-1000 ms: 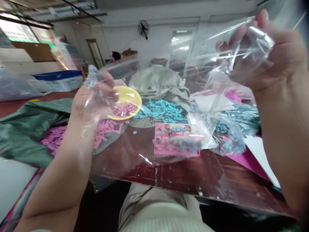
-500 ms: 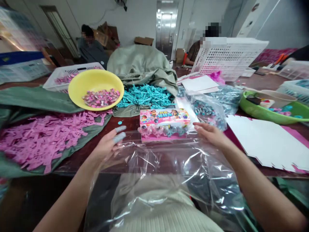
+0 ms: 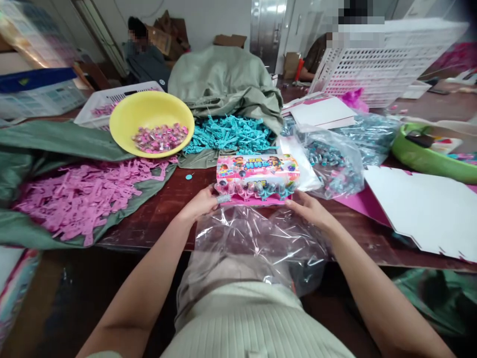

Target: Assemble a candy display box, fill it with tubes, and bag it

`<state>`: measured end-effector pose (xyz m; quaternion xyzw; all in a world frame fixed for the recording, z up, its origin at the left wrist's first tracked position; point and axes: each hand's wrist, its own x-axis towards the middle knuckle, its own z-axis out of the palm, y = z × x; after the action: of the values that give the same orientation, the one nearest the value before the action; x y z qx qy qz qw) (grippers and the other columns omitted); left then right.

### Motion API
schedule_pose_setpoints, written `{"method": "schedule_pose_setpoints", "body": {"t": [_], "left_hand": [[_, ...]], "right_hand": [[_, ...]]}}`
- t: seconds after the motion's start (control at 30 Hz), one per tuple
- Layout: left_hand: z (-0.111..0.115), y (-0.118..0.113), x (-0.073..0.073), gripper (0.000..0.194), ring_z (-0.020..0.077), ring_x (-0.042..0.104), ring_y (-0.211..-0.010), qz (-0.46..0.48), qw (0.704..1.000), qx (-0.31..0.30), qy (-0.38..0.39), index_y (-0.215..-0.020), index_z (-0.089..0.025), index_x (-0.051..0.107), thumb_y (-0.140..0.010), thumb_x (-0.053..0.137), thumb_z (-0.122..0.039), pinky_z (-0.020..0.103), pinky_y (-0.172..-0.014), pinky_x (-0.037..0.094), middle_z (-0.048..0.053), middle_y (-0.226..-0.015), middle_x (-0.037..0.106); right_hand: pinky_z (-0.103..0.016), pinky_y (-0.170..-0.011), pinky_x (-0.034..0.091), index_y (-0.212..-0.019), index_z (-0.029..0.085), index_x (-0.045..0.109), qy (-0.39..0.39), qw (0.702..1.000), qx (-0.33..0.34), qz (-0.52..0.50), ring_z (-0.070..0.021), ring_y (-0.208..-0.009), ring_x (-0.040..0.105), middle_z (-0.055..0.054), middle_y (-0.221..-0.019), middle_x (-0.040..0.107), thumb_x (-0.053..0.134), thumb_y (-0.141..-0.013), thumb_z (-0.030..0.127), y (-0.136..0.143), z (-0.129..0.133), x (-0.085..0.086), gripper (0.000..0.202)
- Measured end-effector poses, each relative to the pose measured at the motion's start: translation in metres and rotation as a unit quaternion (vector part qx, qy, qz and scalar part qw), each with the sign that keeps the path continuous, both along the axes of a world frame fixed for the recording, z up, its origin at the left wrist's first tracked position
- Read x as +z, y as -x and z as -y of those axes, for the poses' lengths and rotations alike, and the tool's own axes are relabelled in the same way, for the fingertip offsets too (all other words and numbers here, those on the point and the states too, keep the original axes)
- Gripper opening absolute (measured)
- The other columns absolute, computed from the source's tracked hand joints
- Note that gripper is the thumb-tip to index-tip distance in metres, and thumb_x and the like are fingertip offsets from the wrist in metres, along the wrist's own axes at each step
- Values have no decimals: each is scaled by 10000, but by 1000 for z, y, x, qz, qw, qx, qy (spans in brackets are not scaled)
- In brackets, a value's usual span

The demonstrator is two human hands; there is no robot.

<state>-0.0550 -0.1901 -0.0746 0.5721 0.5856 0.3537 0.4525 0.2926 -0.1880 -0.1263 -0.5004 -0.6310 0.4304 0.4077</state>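
Note:
A colourful display box [image 3: 257,169] stands on the table in front of me, with a row of small pink and teal toys in clear capsules along its near side. My left hand [image 3: 204,203] is closed at the box's near left corner, silvery wraps on its fingers. At the near right corner, my right hand [image 3: 308,208] holds the box with thumb and fingers. A large clear plastic bag [image 3: 257,243] hangs from between my hands over the table edge onto my lap. Whether its mouth reaches over the box's near edge is hard to make out.
Left lie pink plastic pieces [image 3: 89,199] on green cloth and a yellow bowl [image 3: 149,107] of capsules. Teal pieces [image 3: 231,135] are heaped behind the box. Right are a bagged pile [image 3: 331,161], white card sheets [image 3: 421,211] and a green basin [image 3: 428,156]. Two people sit beyond.
Both hands have moved inward from beside the box to its near corners and now grip it. The bag's spread mouth has narrowed between them. The view has tilted down.

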Motion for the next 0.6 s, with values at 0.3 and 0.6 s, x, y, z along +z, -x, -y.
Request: {"method": "schedule_pose_setpoints", "body": {"t": [0.3, 0.6], "left_hand": [[97, 4, -17, 74, 88, 415, -334, 21, 994, -72, 83, -695, -163, 734, -648, 789, -180, 193, -348, 224, -14, -463, 572], [168, 35, -32, 122, 162, 575, -525, -68, 991, -102, 45, -862, -211, 747, -746, 731, -248, 232, -491, 393, 32, -735, 726]], "right_hand": [[-359, -857, 586, -1340, 224, 605, 29, 997, 72, -30, -247, -1007, 703, -79, -1248, 717, 755, -854, 482, -12, 100, -16, 570], [-248, -456, 419, -1350, 262, 631, -25, 988, 129, 83, -141, -488, 565, 35, -637, 667, 675, -926, 485, -52, 152, -50, 481]]}}
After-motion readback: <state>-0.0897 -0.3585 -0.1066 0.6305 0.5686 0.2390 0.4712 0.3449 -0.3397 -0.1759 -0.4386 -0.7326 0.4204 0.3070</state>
